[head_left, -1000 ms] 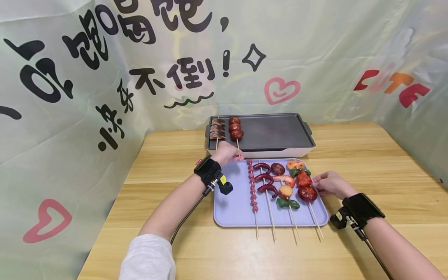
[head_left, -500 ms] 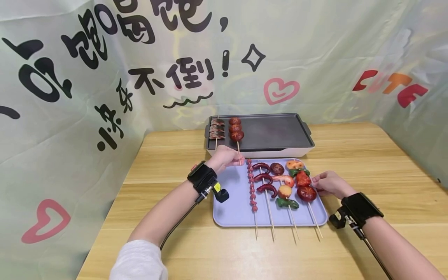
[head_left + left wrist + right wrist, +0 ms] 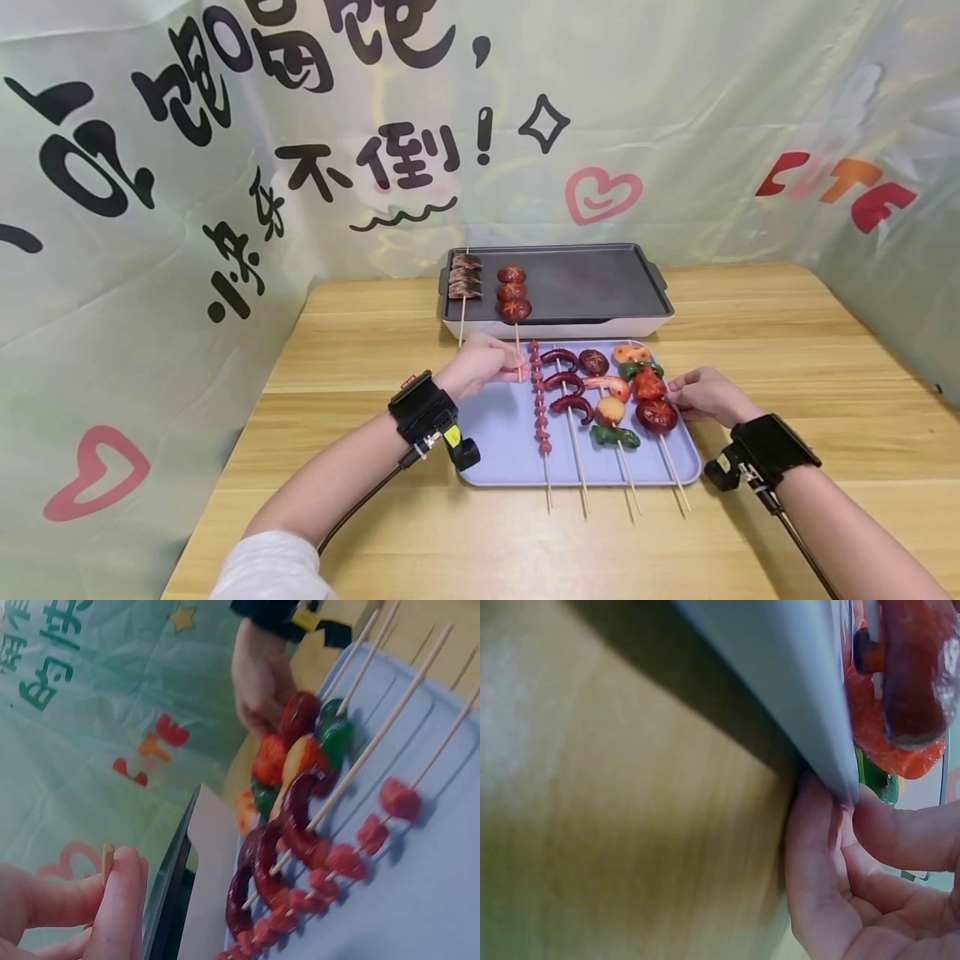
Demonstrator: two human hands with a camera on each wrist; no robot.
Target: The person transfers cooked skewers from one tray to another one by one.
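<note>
My left hand pinches the stick of a mushroom skewer, three brown scored caps in a row over the front of the grill pan. In the left wrist view only the stick's end pokes out between thumb and fingers. My right hand grips the right rim of the lilac tray; in the right wrist view the thumb lies over the rim and fingers beneath it. On the tray lie a skewer of small red pieces, an octopus-tentacle skewer and two mixed skewers.
A skewer of dark-skinned slices lies at the grill pan's left end. The tray stands on the wooden table right in front of the pan. Behind hangs a printed cloth. Several stick ends overhang the tray's front edge.
My left hand has drawn back toward me, pulling the mushroom skewer nearer and slightly right on the pan. My right hand stays at the tray rim.
</note>
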